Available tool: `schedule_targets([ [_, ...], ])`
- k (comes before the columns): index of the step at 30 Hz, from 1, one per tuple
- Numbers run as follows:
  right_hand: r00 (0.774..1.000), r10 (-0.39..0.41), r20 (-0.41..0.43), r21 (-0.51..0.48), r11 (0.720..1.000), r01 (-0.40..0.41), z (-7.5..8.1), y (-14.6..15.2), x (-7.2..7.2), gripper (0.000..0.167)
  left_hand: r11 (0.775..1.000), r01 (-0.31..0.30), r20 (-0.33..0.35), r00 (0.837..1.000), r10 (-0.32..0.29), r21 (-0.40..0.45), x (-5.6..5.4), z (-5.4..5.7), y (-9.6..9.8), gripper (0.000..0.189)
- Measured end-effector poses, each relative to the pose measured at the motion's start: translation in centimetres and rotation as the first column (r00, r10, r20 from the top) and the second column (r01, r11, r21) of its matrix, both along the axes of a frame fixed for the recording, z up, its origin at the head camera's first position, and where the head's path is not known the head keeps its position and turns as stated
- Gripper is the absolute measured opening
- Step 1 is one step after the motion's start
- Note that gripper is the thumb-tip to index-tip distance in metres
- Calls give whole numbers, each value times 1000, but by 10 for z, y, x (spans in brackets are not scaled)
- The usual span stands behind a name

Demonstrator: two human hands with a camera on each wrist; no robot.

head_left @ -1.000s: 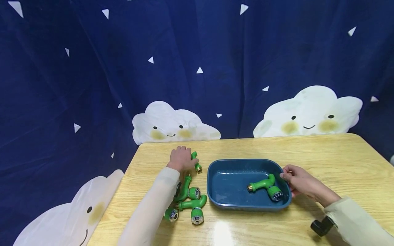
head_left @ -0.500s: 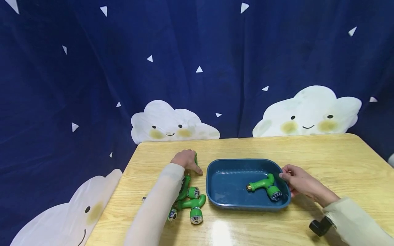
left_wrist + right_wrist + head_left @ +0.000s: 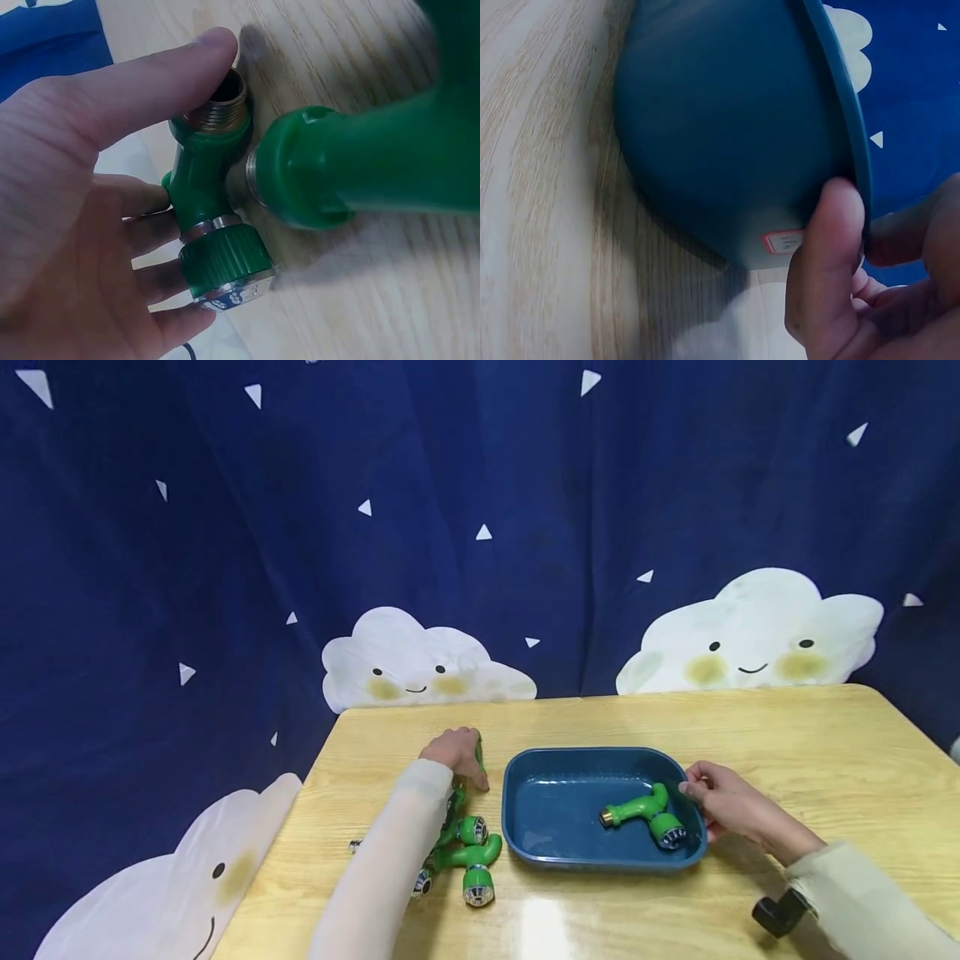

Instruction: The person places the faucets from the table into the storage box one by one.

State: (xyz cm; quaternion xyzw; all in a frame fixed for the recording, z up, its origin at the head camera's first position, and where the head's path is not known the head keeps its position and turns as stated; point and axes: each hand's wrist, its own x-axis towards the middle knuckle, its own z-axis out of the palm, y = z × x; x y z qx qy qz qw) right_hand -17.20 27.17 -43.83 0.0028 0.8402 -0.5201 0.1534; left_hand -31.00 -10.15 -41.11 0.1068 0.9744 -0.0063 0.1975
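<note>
At the table's left back, my left hand [image 3: 456, 754] is on a green tap [image 3: 202, 176]. In the left wrist view the thumb lies at its brass threaded end, and the fingers curl along its far side to the ribbed knob. Another green tap [image 3: 390, 161] is close beside it. My right hand [image 3: 731, 800] pinches the right rim of a blue rectangular basin [image 3: 510, 806], thumb outside. Inside the basin lies one green tap [image 3: 639, 808] with a brass end and round knob. The right wrist view shows the basin's outer wall [image 3: 727, 127] and a small label [image 3: 782, 241].
Several green taps [image 3: 474, 853] lie in a cluster left of the basin, partly hidden by the left sleeve [image 3: 393, 852]. The wooden table [image 3: 787, 731] ends at a dark blue curtain [image 3: 450, 485] printed with clouds. A black wrist mount [image 3: 780, 912] hangs at the right sleeve.
My left hand has lowered and turned over the far tap, its thumb coming down to the tap's near end and covering most of it. The right hand and basin have stayed in place.
</note>
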Motion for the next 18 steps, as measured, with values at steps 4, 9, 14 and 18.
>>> schedule_targets([
  [4, 1000, 2, -4, -1, 1000, -2, -1, 0, 1, 16, 999, 28, -6, 1000, -28, -25, 0, -2, 2, 88],
  [9, 1000, -10, -8, -23, 1000, 10, -3, 0, 2, 15, 997, 77, -50, 996, -78, -23, 1, -4, 2, 78],
  [14, 1000, -12, -5, -28, 1000, 11, -2, 0, 3, 15, 994, 105, -70, 992, -105, 2, -1, -6, -2, 67],
  [18, 1000, -14, 5, -14, 1000, 14, 0, -1, 1, 15, 994, 103, -91, 991, -100, 29, -2, -6, -6, 72],
])
